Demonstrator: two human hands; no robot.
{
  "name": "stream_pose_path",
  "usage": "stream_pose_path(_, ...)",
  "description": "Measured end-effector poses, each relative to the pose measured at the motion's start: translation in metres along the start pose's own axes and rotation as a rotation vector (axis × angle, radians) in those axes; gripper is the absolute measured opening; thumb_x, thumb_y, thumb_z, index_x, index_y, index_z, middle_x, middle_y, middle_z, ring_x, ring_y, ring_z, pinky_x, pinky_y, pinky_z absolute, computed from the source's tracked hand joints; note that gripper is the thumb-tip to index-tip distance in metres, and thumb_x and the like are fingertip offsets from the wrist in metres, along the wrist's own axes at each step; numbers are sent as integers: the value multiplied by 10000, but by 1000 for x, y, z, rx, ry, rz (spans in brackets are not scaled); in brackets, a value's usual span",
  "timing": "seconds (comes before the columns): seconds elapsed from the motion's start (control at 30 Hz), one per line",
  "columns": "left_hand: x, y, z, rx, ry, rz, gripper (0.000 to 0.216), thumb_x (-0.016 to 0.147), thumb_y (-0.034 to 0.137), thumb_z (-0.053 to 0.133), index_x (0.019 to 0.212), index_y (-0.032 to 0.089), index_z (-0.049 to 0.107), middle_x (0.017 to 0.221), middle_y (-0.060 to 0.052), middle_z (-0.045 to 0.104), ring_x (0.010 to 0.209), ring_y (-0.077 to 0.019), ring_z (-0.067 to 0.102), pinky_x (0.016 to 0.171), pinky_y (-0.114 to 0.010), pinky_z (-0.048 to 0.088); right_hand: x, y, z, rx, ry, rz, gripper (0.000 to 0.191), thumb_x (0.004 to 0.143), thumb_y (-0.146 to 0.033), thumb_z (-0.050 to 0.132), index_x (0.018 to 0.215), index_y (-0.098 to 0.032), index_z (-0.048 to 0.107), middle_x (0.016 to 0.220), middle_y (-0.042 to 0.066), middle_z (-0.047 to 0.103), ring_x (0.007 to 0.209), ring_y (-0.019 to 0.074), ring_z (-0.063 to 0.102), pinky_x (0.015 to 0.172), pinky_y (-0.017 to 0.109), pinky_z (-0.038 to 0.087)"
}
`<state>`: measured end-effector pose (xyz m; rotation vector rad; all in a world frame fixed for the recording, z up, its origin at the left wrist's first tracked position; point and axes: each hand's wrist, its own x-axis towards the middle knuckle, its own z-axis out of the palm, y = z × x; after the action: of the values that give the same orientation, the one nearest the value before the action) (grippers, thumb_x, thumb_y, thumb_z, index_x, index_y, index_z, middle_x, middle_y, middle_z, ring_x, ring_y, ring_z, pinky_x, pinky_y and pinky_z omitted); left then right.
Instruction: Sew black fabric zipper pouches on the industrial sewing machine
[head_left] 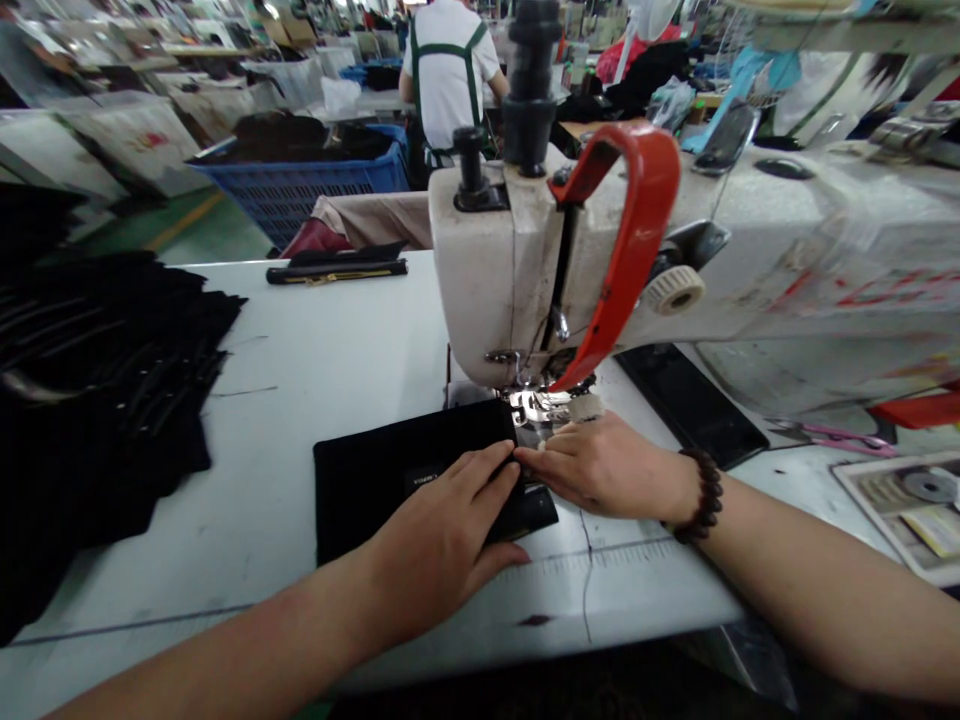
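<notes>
the left hand (435, 540) lies flat on black cloth (360, 470), any hold by the right hand (600, 465) unclear, sewing seemingly unfinished.

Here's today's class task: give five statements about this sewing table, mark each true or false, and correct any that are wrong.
1. The left hand rests on the black fabric piece. True.
2. The dark beaded bracelet circles the wrist of the left hand. False: it circles the wrist of the right hand.
3. The blue basket stands beyond the table. True.
4. The curved lever on the sewing machine is blue. False: it is red.
5. The pink-handled scissors lie to the right of the black fabric piece. True.
</notes>
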<state>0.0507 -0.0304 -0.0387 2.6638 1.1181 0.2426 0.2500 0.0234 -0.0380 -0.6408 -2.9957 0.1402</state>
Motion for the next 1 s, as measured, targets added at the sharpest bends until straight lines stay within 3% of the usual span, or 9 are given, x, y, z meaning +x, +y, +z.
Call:
stream_pose_path(0.13,0,-11,-2,16,5,-58,679,723,523,582,1200,54,464,1266,-222,446,1138,-347,442,915,-525,412,-1,-3,-3,104,-92,-81,260,841,-177,411,1057,-102,534,717,39,622,602,132,534,535,276,326)
stream_pose_path(0.27,-4,-12,0,-43,31,-119,675,769,564,487,1208,52,453,1279,-218,434,1153,-328,440,927,-499,417,0,-8,-5,143,-129,-80,298,810,-166,430,1093,-108,502,757,35,614,632,147,528,546,281,327)
stream_pose_path(0.37,-6,-12,5,-92,93,-171,514,852,444,416,1196,65,467,1271,-190,453,1163,-287,443,950,-476,410,0,-11,-11,168,-160,-96,259,798,-148,437,1045,-116,509,788,39,591,685,158,516,570,284,338)
stream_pose_path(0.47,-5,-16,8,-146,172,-229,353,889,267,349,1154,95,506,1245,-142,493,1160,-229,458,969,-433,410,1,-18,-14,201,-179,-141,300,780,-240,523,1052,-120,487,864,48,574,759,168,506,597,286,354)
stream_pose_path(0.6,-2,-21,5,-195,225,-288,313,881,187,324,1055,109,573,1174,-105,557,1098,-182,519,950,-367,443,0,-29,-9,24,0,-109,172,882,-177,376,941,-138,532,761,22,553,655,153,473,558,295,331)
stream_pose_path(0.67,0,-18,0,-133,204,-249,318,882,173,321,1069,101,568,1189,-107,551,1096,-177,521,942,-350,451,-3,-30,-8,-53,123,-142,244,887,-114,312,880,-124,556,704,23,537,600,147,451,530,296,314)
stream_pose_path(0.73,4,-13,-5,-50,160,-165,323,885,166,326,1108,94,548,1235,-109,521,1142,-185,483,957,-353,434,-6,-28,-10,-61,164,-192,244,881,-117,328,843,-112,569,683,29,530,584,148,444,523,295,313)
stream_pose_path(0.83,10,-6,-6,68,71,-36,310,879,155,381,1140,82,531,1256,-120,505,1182,-221,434,952,-384,424,-8,-24,-11,-39,78,-222,229,875,-125,355,797,-118,570,681,33,531,584,148,449,529,296,321)
stream_pose_path(1.0,12,-12,4,151,-2,-18,300,851,158,479,1142,125,542,1237,-102,525,976,-220,537,859,-408,464,-5,-28,0,-44,13,-236,205,862,-126,377,778,-122,564,701,40,536,599,158,458,506,301,307)
